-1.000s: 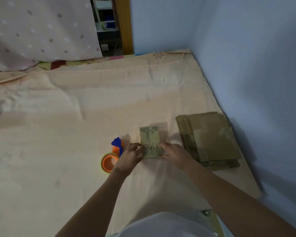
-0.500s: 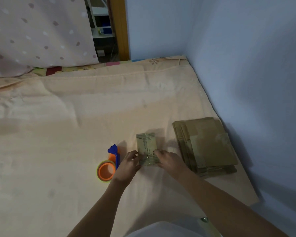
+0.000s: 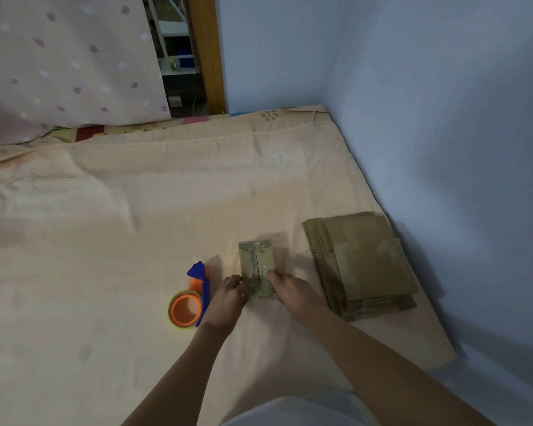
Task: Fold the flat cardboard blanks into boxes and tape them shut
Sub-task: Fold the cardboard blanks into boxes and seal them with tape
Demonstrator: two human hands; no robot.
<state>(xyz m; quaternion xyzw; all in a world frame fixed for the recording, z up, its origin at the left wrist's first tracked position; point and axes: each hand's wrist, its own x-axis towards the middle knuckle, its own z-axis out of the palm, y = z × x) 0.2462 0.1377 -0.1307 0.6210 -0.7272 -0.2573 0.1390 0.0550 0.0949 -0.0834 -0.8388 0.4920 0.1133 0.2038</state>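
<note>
Peach sheet covers the bed (image 3: 136, 241), which fills a corner between blue walls (image 3: 443, 118). On it, both hands work on one small box (image 3: 257, 267). The left hand (image 3: 228, 295) has its fingertips at the near left corner of the box, fingers bent; the right hand (image 3: 290, 290) lies over the near right edge with fingers pressing down. Whether either grip really pinches the cardboard I cannot tell, the fingers are too small and dark.

The box lies flat on the sheet between the tape dispenser (image 3: 191, 298) and the stack of blanks (image 3: 360, 262). Its long axis runs away from the person, and a shiny tape strip goes along this axis in the middle.

I judge the step is smoothing the tape on the seam. The next move probably calls for pressing the near tape end down, then putting this box aside and taking a new blank from the stack at the right.
</note>
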